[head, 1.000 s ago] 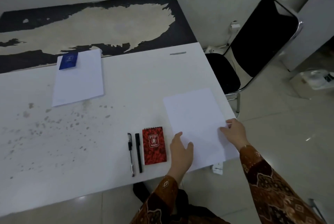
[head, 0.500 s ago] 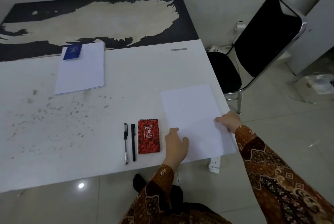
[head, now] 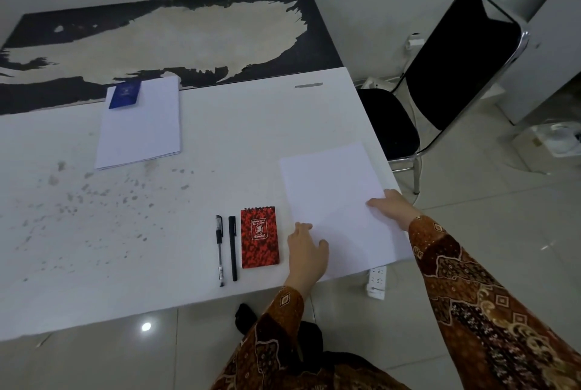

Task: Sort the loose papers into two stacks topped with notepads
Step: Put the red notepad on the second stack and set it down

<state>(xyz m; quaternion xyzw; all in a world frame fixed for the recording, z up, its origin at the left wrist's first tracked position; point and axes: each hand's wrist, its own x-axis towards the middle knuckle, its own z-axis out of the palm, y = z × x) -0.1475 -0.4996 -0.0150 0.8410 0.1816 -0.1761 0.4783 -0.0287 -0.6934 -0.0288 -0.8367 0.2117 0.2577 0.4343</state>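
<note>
Both hands have stayed on the near stack while the view shifted a little; nothing on the desk (head: 220,125) seems to have moved. At the far left edge a finished stack (head: 140,128) lies flat with a blue notepad (head: 124,95) on its far left corner. Near the front edge two pens (head: 226,248) lie side by side, just left of a red notepad (head: 259,237). Right of that, the left hand (head: 306,252) rests with fingers spread on the near stack (head: 339,201), at its left edge. This stack sits at the front right corner, overhanging it slightly. The right hand (head: 391,205) presses its right edge, fingers flat. Loose sheets are light, floppy and apt to slide, so squaring them from both long edges suits best; the red notepad, small and stiff, should lift easily by its sides.
</note>
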